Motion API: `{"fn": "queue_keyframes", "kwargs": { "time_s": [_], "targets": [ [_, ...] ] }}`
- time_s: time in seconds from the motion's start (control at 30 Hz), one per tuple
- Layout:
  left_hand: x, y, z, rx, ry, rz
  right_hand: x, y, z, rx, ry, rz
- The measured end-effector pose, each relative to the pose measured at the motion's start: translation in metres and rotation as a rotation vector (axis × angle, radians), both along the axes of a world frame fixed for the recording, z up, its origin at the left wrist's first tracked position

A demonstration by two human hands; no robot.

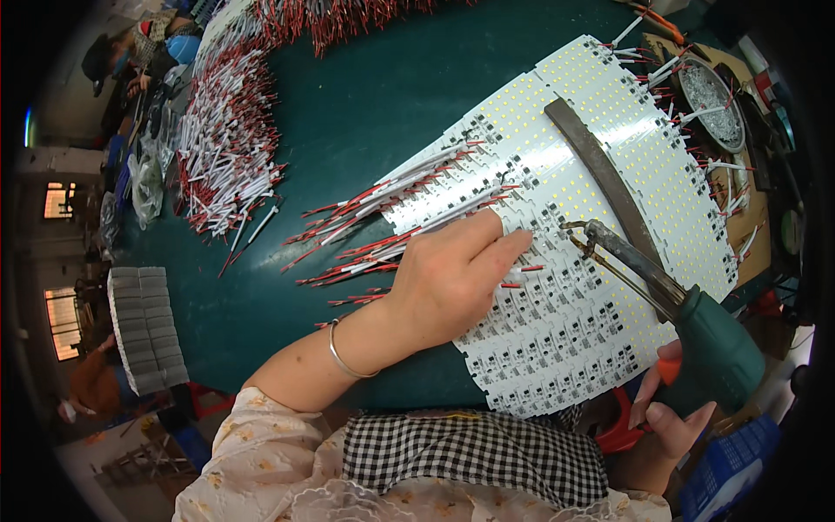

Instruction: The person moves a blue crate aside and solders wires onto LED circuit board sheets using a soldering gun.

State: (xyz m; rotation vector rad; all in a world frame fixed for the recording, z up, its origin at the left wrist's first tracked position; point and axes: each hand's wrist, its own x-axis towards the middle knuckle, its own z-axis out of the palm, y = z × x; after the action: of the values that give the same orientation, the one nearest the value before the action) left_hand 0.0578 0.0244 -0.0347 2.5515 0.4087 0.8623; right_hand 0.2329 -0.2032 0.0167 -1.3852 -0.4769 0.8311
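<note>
My left hand (448, 274) is closed over the sheet of white LED circuit boards (557, 348), thumb and forefinger pinched together. A white wire with a red tip (511, 284) pokes out beneath the fingers; the hand covers the rest of it. In my right hand (665, 418) is a green soldering gun (713, 348), its trigger orange. The gun's bent tip (570, 228) hovers at the boards, just right of my left fingertips. Rows of red-and-white wires (409, 191) lie across the boards' left part, their ends extending over the green table (348, 104).
A dark flat bar (600, 170) lies across the boards. Large heaps of wires (228, 143) cover the table's far left. At the right stands a round dish (711, 104) of clear bits. A grey padded block (148, 331) sits at the left edge. Another person (143, 52) is at the far left.
</note>
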Motion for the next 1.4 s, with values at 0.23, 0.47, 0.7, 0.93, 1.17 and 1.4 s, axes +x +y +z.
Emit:
{"fn": "queue_keyframes", "kwargs": {
  "time_s": [0.23, 0.47, 0.7, 0.93, 1.17, 1.4],
  "targets": [
    [0.002, 0.008, -0.004, -0.213, -0.024, -0.116, -0.002, -0.011, 0.001, -0.038, 0.006, 0.037],
    [0.002, 0.005, -0.002, -0.109, 0.004, -0.102, -0.010, -0.011, -0.001, -0.123, 0.070, 0.037],
    [0.001, 0.002, -0.001, 0.036, 0.034, -0.102, -0.009, -0.014, -0.006, -0.150, -0.039, 0.110],
    [0.002, 0.000, -0.001, 0.138, 0.026, -0.087, -0.006, -0.020, -0.013, -0.067, -0.168, 0.227],
    [0.001, -0.003, -0.001, 0.082, 0.047, -0.104, 0.004, -0.014, -0.002, 0.028, -0.044, 0.032],
    [0.002, 0.006, 0.014, -0.091, 0.018, -0.064, 0.011, -0.015, -0.001, 0.095, -0.037, -0.001]
  ]
}}
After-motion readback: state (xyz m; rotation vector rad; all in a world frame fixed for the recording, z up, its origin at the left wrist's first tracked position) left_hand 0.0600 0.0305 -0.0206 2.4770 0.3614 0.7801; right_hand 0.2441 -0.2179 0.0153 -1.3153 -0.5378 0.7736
